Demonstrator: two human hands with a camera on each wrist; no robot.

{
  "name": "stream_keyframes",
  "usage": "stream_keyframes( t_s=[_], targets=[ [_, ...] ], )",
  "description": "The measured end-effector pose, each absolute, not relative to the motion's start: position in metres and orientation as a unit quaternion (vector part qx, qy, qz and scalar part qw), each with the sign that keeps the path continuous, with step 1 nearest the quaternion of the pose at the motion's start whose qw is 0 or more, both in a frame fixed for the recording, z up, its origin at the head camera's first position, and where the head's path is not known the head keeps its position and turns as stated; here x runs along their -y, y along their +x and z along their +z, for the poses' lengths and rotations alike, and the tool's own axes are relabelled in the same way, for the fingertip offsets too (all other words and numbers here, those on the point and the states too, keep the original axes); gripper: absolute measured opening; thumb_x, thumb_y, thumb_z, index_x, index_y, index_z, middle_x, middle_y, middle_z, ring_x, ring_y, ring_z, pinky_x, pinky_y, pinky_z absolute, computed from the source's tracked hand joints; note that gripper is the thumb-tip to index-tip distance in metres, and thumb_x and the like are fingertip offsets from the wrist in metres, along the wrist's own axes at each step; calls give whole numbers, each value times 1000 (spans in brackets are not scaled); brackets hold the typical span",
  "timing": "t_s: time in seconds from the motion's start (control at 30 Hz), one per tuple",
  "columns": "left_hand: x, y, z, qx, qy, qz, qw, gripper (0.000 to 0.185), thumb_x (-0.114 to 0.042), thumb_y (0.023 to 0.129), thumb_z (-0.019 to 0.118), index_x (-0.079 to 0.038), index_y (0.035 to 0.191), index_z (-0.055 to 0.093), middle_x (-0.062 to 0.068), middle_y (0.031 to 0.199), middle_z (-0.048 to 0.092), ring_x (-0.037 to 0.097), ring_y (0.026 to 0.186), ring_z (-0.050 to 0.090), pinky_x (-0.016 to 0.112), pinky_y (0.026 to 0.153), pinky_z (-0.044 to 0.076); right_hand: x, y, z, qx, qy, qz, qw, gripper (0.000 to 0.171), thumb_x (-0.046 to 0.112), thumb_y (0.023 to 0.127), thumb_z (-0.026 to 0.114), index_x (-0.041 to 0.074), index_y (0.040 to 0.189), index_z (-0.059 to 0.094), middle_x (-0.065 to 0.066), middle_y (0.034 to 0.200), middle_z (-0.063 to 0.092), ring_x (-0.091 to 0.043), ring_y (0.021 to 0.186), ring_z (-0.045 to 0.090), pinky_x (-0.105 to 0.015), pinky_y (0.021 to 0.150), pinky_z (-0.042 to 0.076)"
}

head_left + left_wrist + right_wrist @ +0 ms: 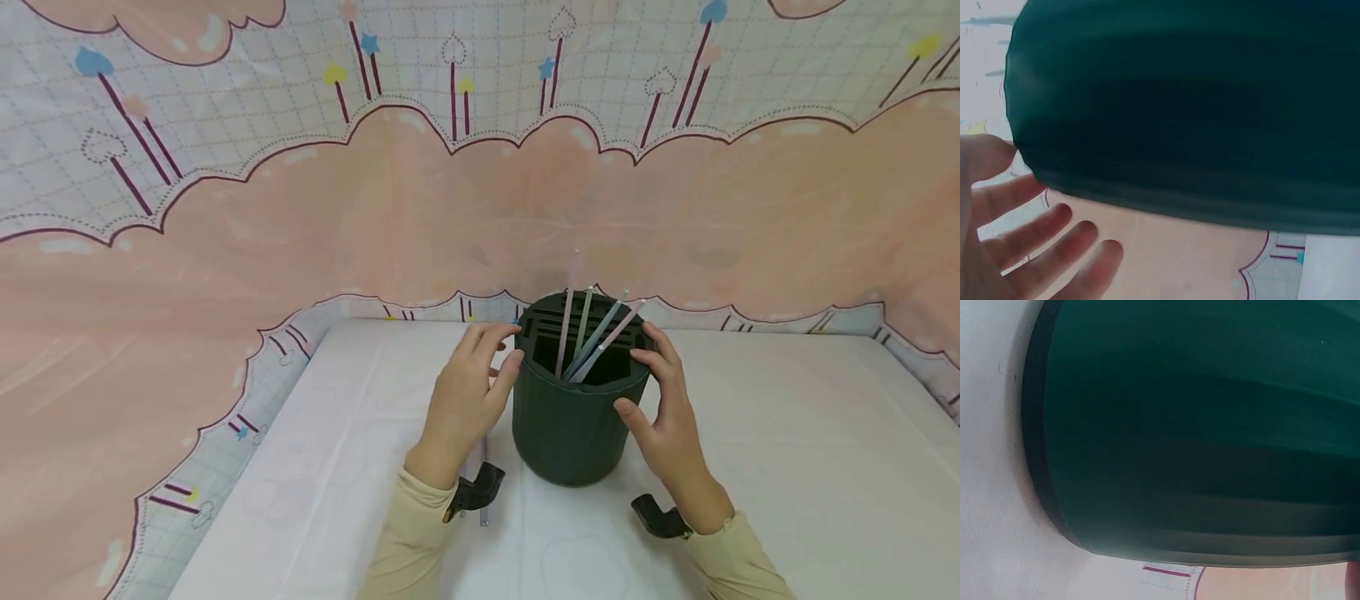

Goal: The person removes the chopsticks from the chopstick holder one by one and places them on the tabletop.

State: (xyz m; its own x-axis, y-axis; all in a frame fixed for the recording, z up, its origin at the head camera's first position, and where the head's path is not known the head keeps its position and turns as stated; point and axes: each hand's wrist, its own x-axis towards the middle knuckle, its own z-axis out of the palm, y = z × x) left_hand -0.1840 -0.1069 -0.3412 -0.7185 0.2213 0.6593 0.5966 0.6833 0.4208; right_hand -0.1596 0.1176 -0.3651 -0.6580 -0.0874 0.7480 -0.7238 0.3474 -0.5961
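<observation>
The left hand (465,396) and right hand (667,417), fingers parted and gently bent, touch the rim area of a container (573,433) at 9 and 3 o'clock without closing round it. Dark green and round, it stands upright on the white tabletop (795,433) at the person's 12 o'clock; slender pink, green and blue sticks (597,334) lean within its opening, backed by a dark slotted section (543,322).

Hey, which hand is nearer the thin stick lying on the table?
Left: the left hand is close, its wrist mount partly hiding the stick; the right hand is farther, across the green container.
</observation>
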Motion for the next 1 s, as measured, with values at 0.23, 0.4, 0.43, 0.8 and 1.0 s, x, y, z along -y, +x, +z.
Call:
stream_keyframes(
  t_s=[0.23, 0.4, 0.43, 0.8, 1.0],
  targets=[
    [90, -176, -336, 855, -290, -296, 313, 32, -37, 91, 48, -15, 112, 59, 4, 126, 42, 19, 117, 36, 32, 89, 39, -121, -163, -370, 758, 271, 501, 318, 62, 42, 87, 53, -7, 121, 39, -20, 141, 23, -34, 130, 18, -57, 101, 14],
    [74, -170, -333, 844, -322, -272, 331, 31, -36, 90, 50, -14, 109, 61, 2, 120, 49, 19, 118, 37, 35, 99, 28, -129, -176, -385, 759, 276, 489, 329, 63, 45, 85, 53, -3, 123, 40, -14, 143, 23, -32, 131, 19, -51, 103, 17],
    [71, -168, -334, 845, -321, -266, 336, 30, -35, 90, 50, -14, 108, 61, 1, 118, 52, 18, 117, 39, 35, 99, 28, -130, -179, -389, 760, 277, 487, 330, 63, 46, 85, 54, -2, 124, 40, -13, 143, 23, -32, 131, 19, -50, 103, 17],
    [60, -162, -335, 859, -304, -226, 345, 32, -32, 93, 43, -14, 115, 58, -3, 112, 58, 17, 115, 42, 42, 100, 27, -134, -186, -394, 762, 281, 477, 336, 64, 48, 84, 54, 0, 125, 41, -12, 143, 23, -33, 131, 18, -50, 104, 17],
    [58, -160, -336, 859, -301, -243, 334, 31, -32, 93, 45, -14, 110, 62, -5, 105, 62, 14, 108, 46, 46, 100, 25, -130, -177, -385, 761, 275, 487, 328, 62, 45, 85, 54, -2, 124, 41, -14, 143, 23, -31, 131, 18, -52, 103, 16]
  ],
)
